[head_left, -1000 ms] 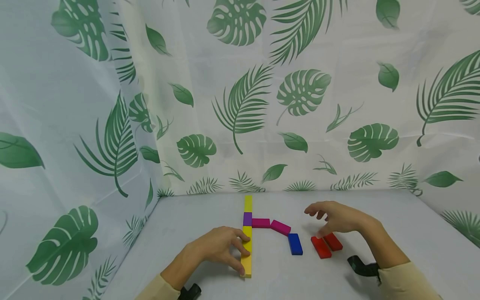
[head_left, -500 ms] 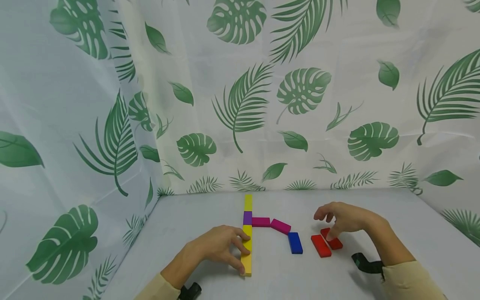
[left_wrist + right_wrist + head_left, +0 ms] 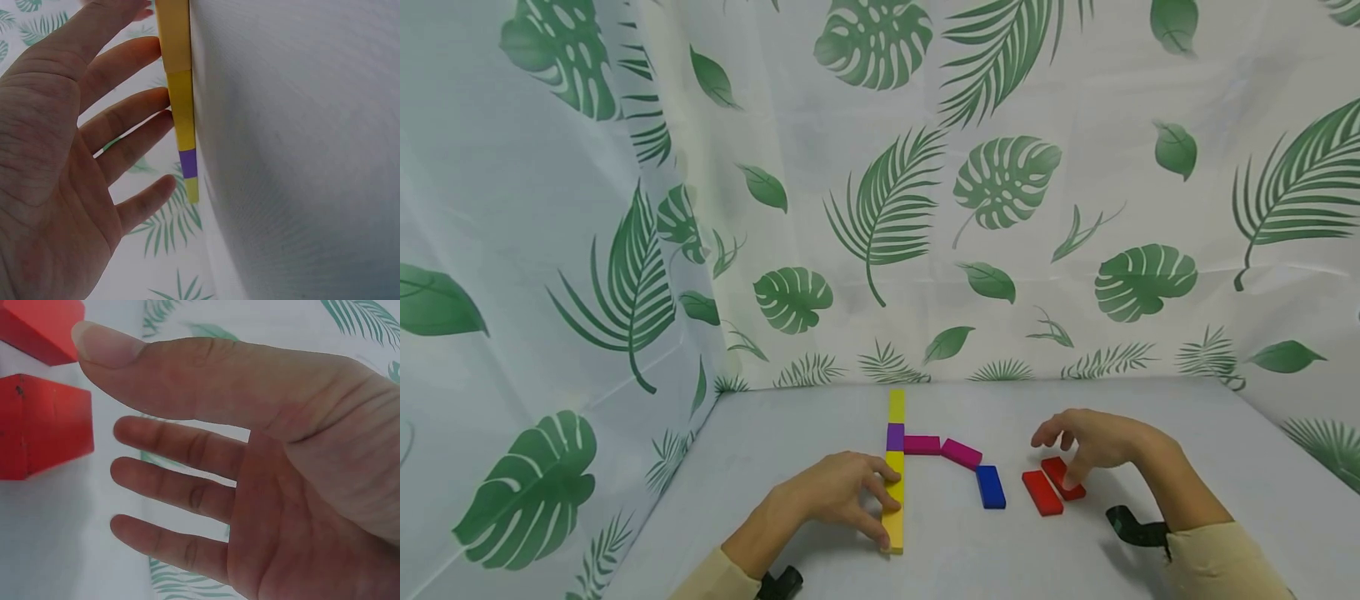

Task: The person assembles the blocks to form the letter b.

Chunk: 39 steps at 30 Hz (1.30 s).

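Observation:
My left hand (image 3: 831,490) touches the left side of a straight row of blocks with its fingertips. Yellow blocks (image 3: 892,517) form the near part of that row, followed by a purple block (image 3: 896,437) and a yellow-green block (image 3: 897,406) at the far end. Seen from the left wrist, its fingers stay extended against the yellow block (image 3: 180,109). My right hand (image 3: 1105,439) hovers, fingers loosely bent, over the farther right of two red blocks (image 3: 1042,492). In the right wrist view the thumb (image 3: 119,350) is near the red blocks (image 3: 50,425); contact cannot be made out.
Two magenta blocks (image 3: 922,445) run rightward from the purple block, the second angled toward the viewer. A blue block (image 3: 991,487) lies at their end, left of the red pair. A leaf-patterned curtain (image 3: 1000,292) borders the white table (image 3: 955,550) at the back and left.
My right hand has shifted to the right, from above the left red block to the right one. My left hand and the blocks stay where they were.

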Available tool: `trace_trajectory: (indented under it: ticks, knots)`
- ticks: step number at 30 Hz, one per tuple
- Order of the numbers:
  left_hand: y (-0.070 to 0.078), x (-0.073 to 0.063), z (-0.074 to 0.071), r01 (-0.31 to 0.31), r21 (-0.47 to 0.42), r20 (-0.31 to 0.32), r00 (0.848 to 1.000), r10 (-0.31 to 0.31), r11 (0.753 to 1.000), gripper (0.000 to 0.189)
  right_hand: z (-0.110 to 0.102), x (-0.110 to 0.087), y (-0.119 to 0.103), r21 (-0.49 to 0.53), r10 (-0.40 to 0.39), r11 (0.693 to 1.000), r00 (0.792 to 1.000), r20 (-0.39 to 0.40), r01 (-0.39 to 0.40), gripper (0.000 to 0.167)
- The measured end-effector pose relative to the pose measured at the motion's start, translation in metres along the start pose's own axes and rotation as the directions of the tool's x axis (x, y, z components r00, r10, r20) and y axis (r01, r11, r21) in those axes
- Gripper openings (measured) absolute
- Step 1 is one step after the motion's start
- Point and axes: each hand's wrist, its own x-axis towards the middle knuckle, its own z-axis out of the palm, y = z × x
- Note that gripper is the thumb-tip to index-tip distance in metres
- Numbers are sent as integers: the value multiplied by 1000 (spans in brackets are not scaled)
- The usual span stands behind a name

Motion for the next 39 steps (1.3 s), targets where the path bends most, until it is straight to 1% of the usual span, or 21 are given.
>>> trace_trajectory:
  ticks: [4, 11, 17, 24, 28, 34, 39]
  knots:
    - [1, 0, -1, 1, -3, 4, 1000, -1, 1000, 43, 1, 1, 2, 14, 7, 1000, 1000, 19, -8, 55]
    - [2, -1, -2, -1, 5, 2, 1000, 1, 1000, 44, 5, 5, 5, 46, 37, 998, 999, 26, -38, 54]
    - [2, -1, -2, -2, 8, -3, 1000, 2, 1000, 44, 12, 8, 9, 11, 77, 997, 997, 32, -77, 54]
    - [1, -1, -2, -5, 11, -4, 1000, 5, 1000, 44, 15, 11, 9, 5, 86, 996, 995, 44, -86, 52]
    - [2, -1, -2, -6, 22, -6, 1000, 6, 1000, 45, 15, 11, 8, -8, 87, 996, 996, 36, -87, 53]
    - [1, -1, -1, -9, 16, -6, 1000, 9, 1000, 44, 13, 13, 11, -36, 92, 995, 996, 3, -92, 59]
    - [1, -1, -1, -8, 10, -7, 1000, 8, 1000, 44, 13, 14, 12, -23, 93, 995, 996, -4, -94, 58]
